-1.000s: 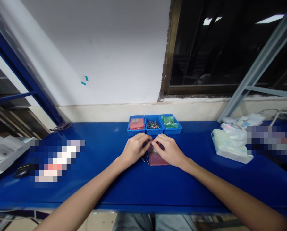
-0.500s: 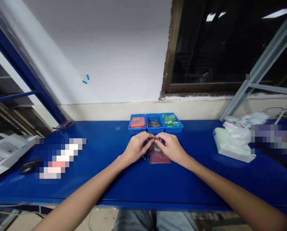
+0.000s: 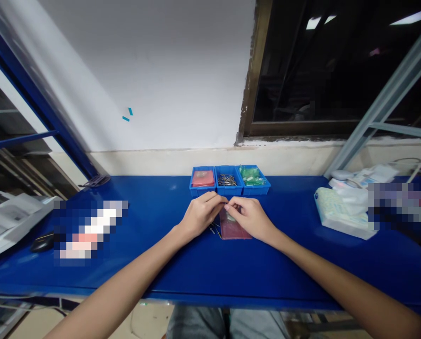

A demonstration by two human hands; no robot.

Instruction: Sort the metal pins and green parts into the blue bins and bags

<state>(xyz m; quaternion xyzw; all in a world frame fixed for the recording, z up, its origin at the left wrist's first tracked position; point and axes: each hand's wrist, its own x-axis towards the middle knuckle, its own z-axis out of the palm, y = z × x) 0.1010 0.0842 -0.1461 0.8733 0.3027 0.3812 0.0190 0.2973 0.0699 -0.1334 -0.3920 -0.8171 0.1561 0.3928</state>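
Observation:
A flat, see-through reddish-pink plastic bag (image 3: 235, 230) lies on the blue table, with something pale and greenish showing inside its upper part. At its top edge, my left hand (image 3: 202, 215) has its fingers and thumb pinched together. My right hand (image 3: 251, 217) pinches the same edge from the other side, its fingers curled, and the fingertips of both hands nearly meet. The bag's top edge is mostly hidden by the fingers. Several thin metal pieces (image 3: 215, 230) lie beside the bag, partly under my left hand.
Behind my hands stand three blue bins: one with pink bags (image 3: 202, 179), one with small metal parts (image 3: 227, 181), one with green bags (image 3: 251, 176). A tissue pack (image 3: 340, 214) lies at right. A black mouse (image 3: 43, 242) is at left.
The left thumb has drawn in behind the left fingers, and the right fingers have curled more tightly at the bag's top edge. The bag stays in about the same place.

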